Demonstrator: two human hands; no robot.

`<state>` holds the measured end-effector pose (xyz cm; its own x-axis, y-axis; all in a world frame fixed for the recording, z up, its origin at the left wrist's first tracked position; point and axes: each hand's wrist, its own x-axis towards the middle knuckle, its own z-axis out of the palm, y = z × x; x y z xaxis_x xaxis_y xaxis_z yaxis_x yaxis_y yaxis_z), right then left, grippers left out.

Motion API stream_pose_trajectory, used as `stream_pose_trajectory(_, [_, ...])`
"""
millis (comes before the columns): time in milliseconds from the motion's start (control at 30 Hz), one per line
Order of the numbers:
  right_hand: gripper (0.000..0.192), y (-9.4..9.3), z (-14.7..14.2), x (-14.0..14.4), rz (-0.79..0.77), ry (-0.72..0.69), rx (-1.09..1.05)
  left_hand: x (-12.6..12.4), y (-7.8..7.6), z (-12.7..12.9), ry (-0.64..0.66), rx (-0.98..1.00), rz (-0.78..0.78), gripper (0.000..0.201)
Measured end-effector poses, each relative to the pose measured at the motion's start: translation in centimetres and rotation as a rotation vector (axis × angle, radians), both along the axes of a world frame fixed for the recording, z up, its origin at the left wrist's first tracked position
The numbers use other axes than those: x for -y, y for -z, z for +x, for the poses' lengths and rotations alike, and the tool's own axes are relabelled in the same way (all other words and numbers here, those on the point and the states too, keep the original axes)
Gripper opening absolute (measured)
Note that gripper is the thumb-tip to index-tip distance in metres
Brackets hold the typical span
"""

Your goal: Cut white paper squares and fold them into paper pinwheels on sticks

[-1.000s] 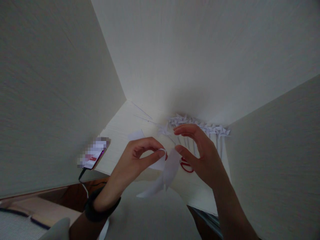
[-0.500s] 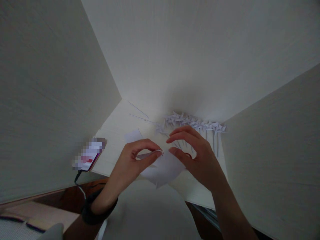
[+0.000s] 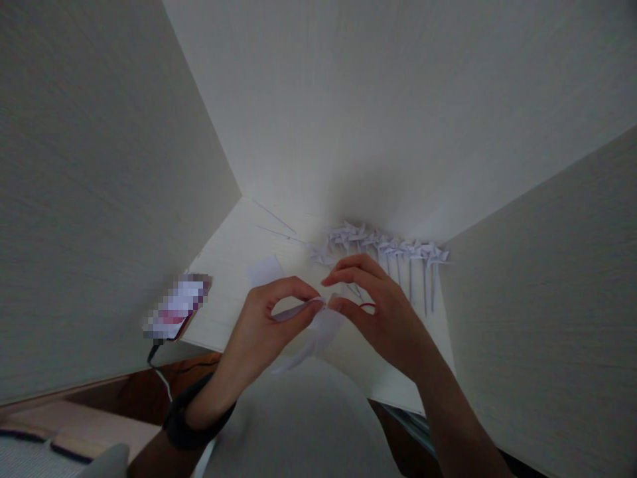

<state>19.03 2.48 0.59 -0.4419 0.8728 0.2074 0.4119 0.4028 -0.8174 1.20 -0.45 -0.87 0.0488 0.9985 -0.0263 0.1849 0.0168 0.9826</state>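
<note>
My left hand (image 3: 271, 318) and my right hand (image 3: 383, 312) meet over the white desk (image 3: 233, 265), both pinching a small piece of white paper (image 3: 313, 328) between thumb and fingers. The paper bends and hangs down below the fingertips. A dark band sits on my left wrist (image 3: 192, 418). Just behind my right hand a red-handled pair of scissors (image 3: 367, 306) is mostly hidden.
A row of several white paper pinwheels on sticks (image 3: 393, 255) lies at the back of the desk. A loose paper square (image 3: 266, 270) and thin paper strips (image 3: 276, 222) lie further left. A phone (image 3: 176, 312) with a cable rests at the desk's left edge. White walls enclose three sides.
My right hand closed in toward the left and pinched the paper. The paper went from hanging loose to spread flat, then folded together between both hands.
</note>
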Motion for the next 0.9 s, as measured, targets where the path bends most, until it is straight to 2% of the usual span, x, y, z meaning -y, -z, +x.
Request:
stream_pose_trajectory(100, [0.034,1.2,2.0,-0.3,-0.164,0.004,-0.061,-0.2,0.6,-0.3,-0.07,0.267,-0.111,0.008])
stream_pose_trajectory(167, [0.027,1.8,3.0,-0.4,-0.27,0.013,-0.062,-0.3,1.1,-0.3,-0.118,0.414,-0.162,0.008])
stream_pose_trajectory(267, [0.008,1.7,3.3,-0.2,-0.348,0.091,-0.064,-0.3,1.4,-0.3,-0.125,0.477,-0.183,0.005])
stream_pose_trajectory(333, [0.008,1.3,3.1,-0.1,-0.327,0.151,-0.051,-0.3,1.3,-0.5,-0.044,0.442,-0.199,0.002])
stream_pose_trajectory(400, [0.008,0.8,2.9,0.0,-0.277,0.158,0.0,-0.4,1.0,-1.0,0.085,0.406,-0.192,0.011])
stream_pose_trajectory(500, [0.009,0.2,2.5,-0.1,-0.183,0.081,0.087,-1.0,0.3,-1.7,0.226,0.385,-0.102,0.027])
stream_pose_trajectory(600, [0.01,-0.3,1.7,0.0,-0.069,0.014,0.147,-2.0,-0.3,-1.5,0.328,0.22,-0.108,0.023])
stream_pose_trajectory(700, [0.008,-0.8,1.1,0.1,-0.009,0.03,0.149,-2.7,-0.4,-0.4,0.307,0.101,-0.144,0.009])
stream_pose_trajectory(800, [0.013,-1.2,1.0,0.2,0.012,0.127,0.106,-2.7,-0.3,0.5,0.217,0.166,-0.141,0.003])
stream_pose_trajectory(900, [0.011,-1.5,1.3,0.2,0.057,0.159,0.084,-2.5,-0.3,1.0,0.197,0.257,-0.164,0.002])
